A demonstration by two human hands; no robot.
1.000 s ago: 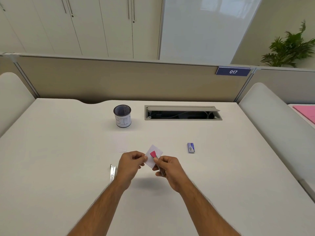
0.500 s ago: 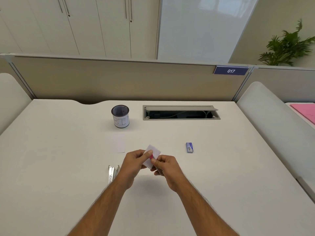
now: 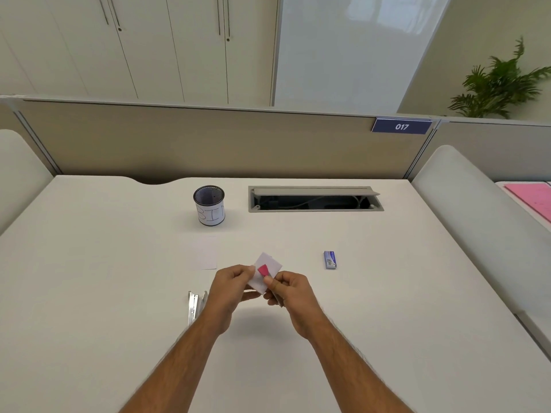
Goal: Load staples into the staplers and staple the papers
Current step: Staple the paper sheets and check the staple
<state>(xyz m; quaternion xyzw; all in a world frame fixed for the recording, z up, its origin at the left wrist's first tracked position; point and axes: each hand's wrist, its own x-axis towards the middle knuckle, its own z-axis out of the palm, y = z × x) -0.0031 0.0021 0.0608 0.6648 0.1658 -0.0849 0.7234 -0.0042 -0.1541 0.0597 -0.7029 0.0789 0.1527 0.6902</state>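
Above the middle of the white desk, my left hand (image 3: 231, 289) pinches a small stack of white paper slips (image 3: 269, 263) by its left edge. My right hand (image 3: 287, 290) grips a small pink stapler (image 3: 263, 270) whose nose lies over the slips. Most of the stapler is hidden inside my fingers. A second white paper slip (image 3: 205, 253) lies flat on the desk behind my left hand. A silver open stapler (image 3: 194, 305) lies on the desk to the left of my left wrist. A small blue staple box (image 3: 329, 259) sits to the right.
A mesh pen cup (image 3: 209, 205) labelled BIN stands at the back of the desk. Next to it is an open cable hatch (image 3: 314, 199). A padded divider (image 3: 465, 222) borders the right side, with pink paper (image 3: 533, 198) beyond it.
Both hands stayed close together over the desk. The pink stapler nose, hidden by my left thumb half a second ago, shows again over the slips.
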